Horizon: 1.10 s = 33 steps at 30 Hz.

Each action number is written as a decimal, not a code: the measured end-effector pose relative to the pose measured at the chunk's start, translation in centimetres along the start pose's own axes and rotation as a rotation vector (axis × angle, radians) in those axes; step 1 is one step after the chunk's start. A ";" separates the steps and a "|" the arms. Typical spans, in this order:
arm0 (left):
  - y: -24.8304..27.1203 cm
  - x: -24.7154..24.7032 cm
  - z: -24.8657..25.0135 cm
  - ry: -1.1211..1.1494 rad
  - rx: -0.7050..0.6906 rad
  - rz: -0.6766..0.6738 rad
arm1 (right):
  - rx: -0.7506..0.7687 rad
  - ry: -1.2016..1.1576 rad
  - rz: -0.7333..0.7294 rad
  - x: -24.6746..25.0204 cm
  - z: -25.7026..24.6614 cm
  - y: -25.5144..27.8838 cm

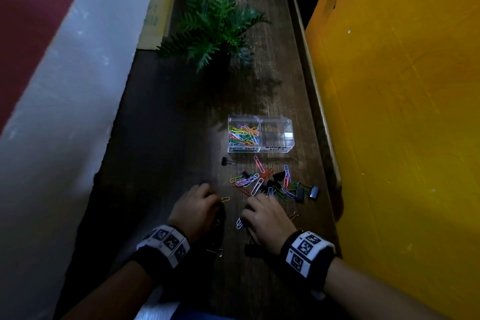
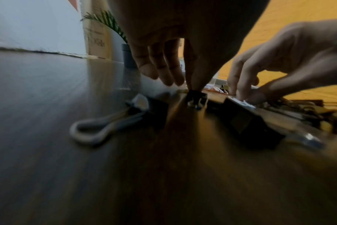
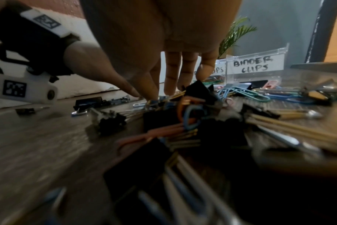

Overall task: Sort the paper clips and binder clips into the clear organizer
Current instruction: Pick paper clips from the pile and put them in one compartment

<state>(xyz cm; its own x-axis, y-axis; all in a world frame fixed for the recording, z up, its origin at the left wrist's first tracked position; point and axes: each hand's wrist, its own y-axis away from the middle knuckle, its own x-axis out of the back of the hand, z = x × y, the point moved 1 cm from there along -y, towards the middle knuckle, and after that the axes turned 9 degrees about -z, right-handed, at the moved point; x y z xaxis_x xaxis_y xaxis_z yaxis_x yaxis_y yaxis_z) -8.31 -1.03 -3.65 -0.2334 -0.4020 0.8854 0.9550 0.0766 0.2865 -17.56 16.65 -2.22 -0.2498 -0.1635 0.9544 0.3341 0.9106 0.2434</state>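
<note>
The clear organizer [image 1: 259,118] stands on the dark wooden table; its left bin holds several coloured paper clips [image 1: 244,134], while its right bin, labelled BINDER CLIPS [image 3: 256,67], looks bare. A mixed pile of clips [image 1: 275,184] lies in front of it. My left hand [image 1: 218,201] points down at the table, thumb and forefinger pinching a small black binder clip [image 2: 195,97]. My right hand [image 3: 144,95] has its fingers curled down into the pile's near edge, thumb and forefinger pinched on a clip whose kind I cannot make out.
A lone binder clip [image 1: 228,161] lies left of the organizer, and a yellow paper clip [image 1: 225,199] lies between my hands. More binder clips [image 2: 125,117] sit near my wrists. A potted fern [image 1: 215,26] stands behind, and a yellow wall [image 1: 389,112] borders the table's right edge.
</note>
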 end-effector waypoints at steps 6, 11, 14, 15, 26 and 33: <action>-1.2 1.4 1.0 0.114 0.194 -0.160 | 0.084 0.110 -0.062 -0.3 -0.1 -1.4; -2.2 1.2 0.9 0.101 0.247 -0.253 | 0.079 0.166 -0.125 -0.5 -0.2 -2.5; -2.5 0.9 1.1 0.078 0.239 -0.257 | 0.041 0.171 -0.112 -0.6 -0.5 -3.0; -2.6 0.8 1.2 0.082 0.233 -0.246 | 0.041 0.171 -0.106 -0.7 -0.5 -3.0; -6.3 2.7 3.6 -0.016 -0.245 -0.121 | 0.068 0.120 -0.085 -1.0 -2.0 -1.6; -8.0 2.5 3.9 -0.099 -0.220 -0.235 | 0.065 0.087 -0.118 -1.8 -1.8 0.0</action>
<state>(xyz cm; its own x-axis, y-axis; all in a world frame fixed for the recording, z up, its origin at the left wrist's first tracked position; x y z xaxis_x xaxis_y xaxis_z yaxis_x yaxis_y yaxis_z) -17.27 0.89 -2.32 -0.4578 -0.2944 0.8389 0.8873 -0.2106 0.4103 -15.44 16.21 -3.65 -0.2030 -0.3009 0.9318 0.2466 0.9052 0.3460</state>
